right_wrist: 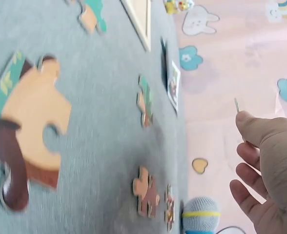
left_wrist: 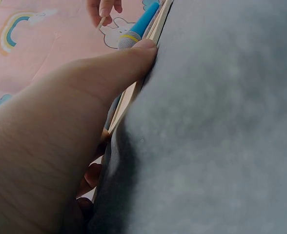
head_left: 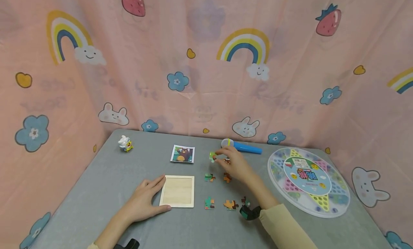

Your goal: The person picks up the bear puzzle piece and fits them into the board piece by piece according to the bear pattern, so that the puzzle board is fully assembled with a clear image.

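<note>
In the head view my left hand holds a square wooden puzzle tray at its left side, thumb along the near edge and fingertips at the far left corner. My right hand pinches a small green jigsaw piece between thumb and index finger. That piece is raised off the table, and the right wrist view shows it edge-on as a thin sliver. Several loose pieces lie right of the tray, among them a green one, an orange one and a brown one.
A bear picture card lies behind the tray. Farther right are a blue toy microphone and a round Chinese checkers board. A small white-and-yellow figurine stands at the back left. A pink patterned curtain hangs behind the grey table.
</note>
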A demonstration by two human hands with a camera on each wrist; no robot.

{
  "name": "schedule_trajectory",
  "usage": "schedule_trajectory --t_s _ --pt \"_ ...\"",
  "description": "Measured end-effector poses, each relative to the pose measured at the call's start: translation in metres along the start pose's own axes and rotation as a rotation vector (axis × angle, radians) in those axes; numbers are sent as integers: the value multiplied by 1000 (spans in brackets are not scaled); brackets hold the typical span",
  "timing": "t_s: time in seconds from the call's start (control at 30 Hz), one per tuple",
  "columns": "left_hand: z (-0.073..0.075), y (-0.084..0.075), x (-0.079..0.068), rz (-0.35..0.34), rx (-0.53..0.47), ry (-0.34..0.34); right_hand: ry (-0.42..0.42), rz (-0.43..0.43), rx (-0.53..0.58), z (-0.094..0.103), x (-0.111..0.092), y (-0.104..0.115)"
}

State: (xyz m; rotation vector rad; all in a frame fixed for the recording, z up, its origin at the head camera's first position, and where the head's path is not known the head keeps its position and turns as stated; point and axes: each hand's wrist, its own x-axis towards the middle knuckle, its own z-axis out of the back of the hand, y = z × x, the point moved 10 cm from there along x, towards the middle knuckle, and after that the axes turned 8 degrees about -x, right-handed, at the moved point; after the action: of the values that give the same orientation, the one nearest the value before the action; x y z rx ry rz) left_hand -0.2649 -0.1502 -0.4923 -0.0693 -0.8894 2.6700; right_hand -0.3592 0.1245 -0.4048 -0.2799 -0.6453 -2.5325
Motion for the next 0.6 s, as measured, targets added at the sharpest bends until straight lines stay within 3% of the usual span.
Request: schedule_trajectory --t_s 0.33,0.6 --pt "0 0 0 -7 3 -4 -43 32 -22 -10 -1 38" --pt "-1 0 1 6 9 6 -44 79 37 -29 2 73"
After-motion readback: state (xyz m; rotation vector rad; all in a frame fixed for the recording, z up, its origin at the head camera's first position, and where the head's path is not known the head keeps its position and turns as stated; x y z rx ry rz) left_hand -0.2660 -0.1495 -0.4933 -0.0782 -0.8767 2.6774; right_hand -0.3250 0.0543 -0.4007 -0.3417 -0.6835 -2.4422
